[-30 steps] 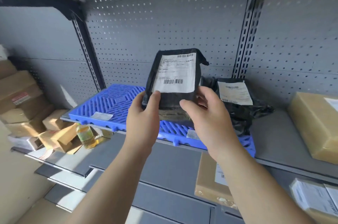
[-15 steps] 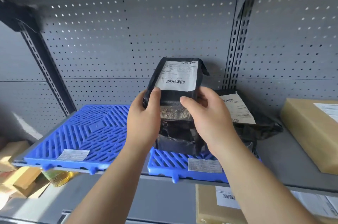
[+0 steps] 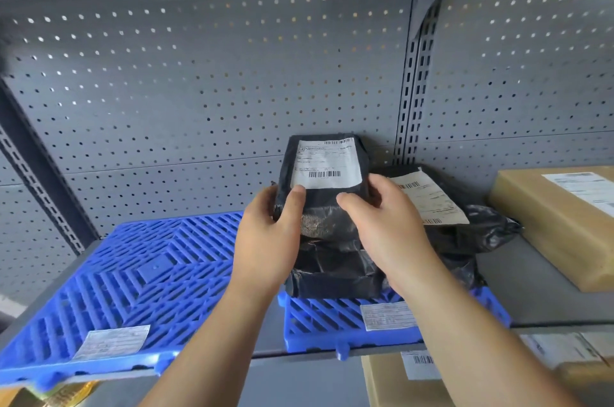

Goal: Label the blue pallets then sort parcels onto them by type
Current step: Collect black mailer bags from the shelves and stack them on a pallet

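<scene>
Two blue slatted pallets lie side by side on a grey shelf. The left pallet is bare apart from a white label at its front edge. The right pallet also carries a front label and holds black plastic-wrapped parcels. My left hand and my right hand grip a black parcel with a white barcode label, standing upright on a dark parcel lying on the right pallet. Behind it to the right lies another black bag parcel with its own label.
A tan box with a shipping label sits on the shelf at the right. More labelled cardboard boxes show on the shelf below. A perforated grey back panel and slotted uprights close the rear. An upper shelf hangs overhead.
The view has moved closer and to the right. Both hands have carried the black parcel down and back until it rests on the parcels on the right pallet.
</scene>
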Demonstrator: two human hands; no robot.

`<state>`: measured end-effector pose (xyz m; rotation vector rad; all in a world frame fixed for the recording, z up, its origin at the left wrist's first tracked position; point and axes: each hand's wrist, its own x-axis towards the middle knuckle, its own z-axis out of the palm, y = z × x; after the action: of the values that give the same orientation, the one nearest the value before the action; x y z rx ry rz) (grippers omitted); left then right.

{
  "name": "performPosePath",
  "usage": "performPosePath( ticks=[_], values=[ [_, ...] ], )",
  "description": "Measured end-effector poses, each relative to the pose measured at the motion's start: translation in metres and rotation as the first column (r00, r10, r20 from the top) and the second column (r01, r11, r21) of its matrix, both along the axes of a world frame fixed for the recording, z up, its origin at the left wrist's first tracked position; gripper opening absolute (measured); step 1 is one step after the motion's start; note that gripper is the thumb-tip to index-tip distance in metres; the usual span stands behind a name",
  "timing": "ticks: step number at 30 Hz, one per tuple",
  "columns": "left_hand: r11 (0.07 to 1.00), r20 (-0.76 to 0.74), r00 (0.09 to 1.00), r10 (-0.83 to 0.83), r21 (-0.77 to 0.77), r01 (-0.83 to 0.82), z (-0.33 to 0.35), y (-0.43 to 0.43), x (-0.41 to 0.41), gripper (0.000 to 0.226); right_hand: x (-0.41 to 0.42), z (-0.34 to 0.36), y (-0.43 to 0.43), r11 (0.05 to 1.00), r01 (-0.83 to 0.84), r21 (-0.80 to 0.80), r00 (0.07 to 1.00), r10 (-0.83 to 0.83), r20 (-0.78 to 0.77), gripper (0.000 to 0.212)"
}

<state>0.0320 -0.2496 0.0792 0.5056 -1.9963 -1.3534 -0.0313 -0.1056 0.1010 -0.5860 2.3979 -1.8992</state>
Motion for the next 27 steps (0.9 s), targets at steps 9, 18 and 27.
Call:
performPosePath(
  ticks=[9,18,27],
  values=[
    [1.000,-0.051,0.999,0.000,0.031,0.001,0.003,-0.005,0.004,0.040,0.001,-0.003,-0.003,0.992,0.123,-0.005,0.990,-0.123,-0.066,0.068],
    [0.946,-0.075,0.997,0.032,-0.319,-0.054,0.022,-0.003,0.008,0.050,0.005,0.005,0.005,0.972,0.229,0.052,0.957,-0.215,-0.197,0.055],
    [0.785,-0.042,0.997,0.063,-0.615,-0.075,0.036,0.035,0.008,0.049,0.010,0.005,0.047,0.935,0.326,0.144,0.902,-0.262,-0.343,0.050]
  ],
)
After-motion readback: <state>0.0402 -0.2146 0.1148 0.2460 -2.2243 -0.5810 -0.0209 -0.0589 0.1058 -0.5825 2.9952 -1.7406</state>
